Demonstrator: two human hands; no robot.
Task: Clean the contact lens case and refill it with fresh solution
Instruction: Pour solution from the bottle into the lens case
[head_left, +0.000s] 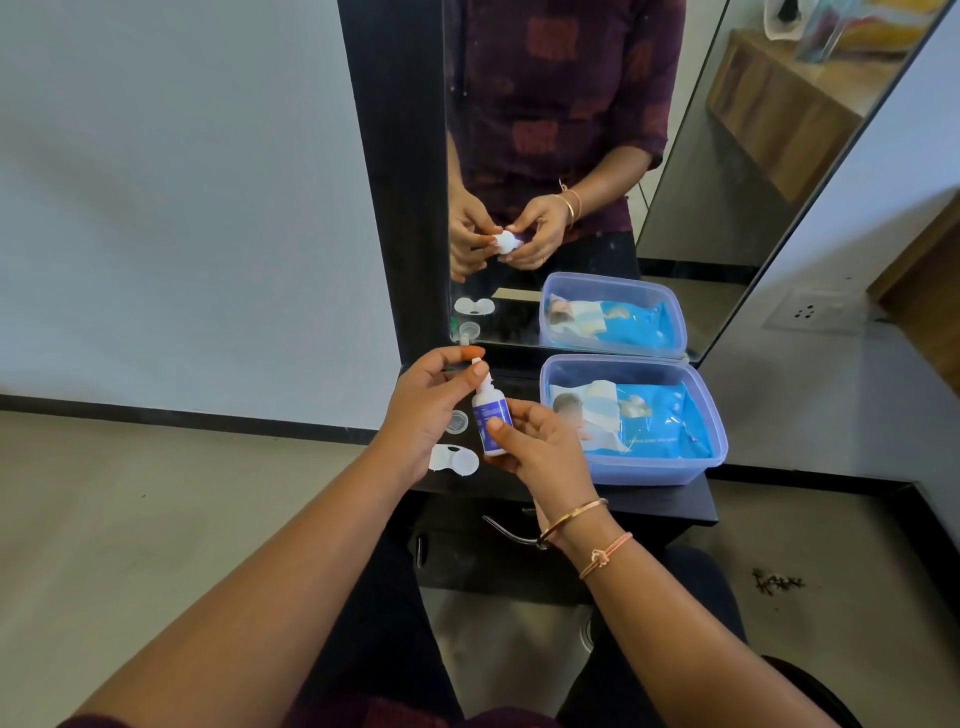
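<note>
A small white solution bottle (489, 423) with a purple label is held upright above the black shelf (660, 503). My right hand (540, 441) grips its body. My left hand (423, 402) pinches the white cap (479, 370) at the bottle's top. Below the bottle, the white contact lens case (453, 459) lies open on the shelf. A loose clear lid (457, 420) lies just behind it.
A lidless clear plastic box (712, 415) holding a blue pack of wipes (644, 426) sits on the right of the shelf. A mirror (571, 156) stands behind it and reflects my hands. A wall socket (813, 310) is at the right.
</note>
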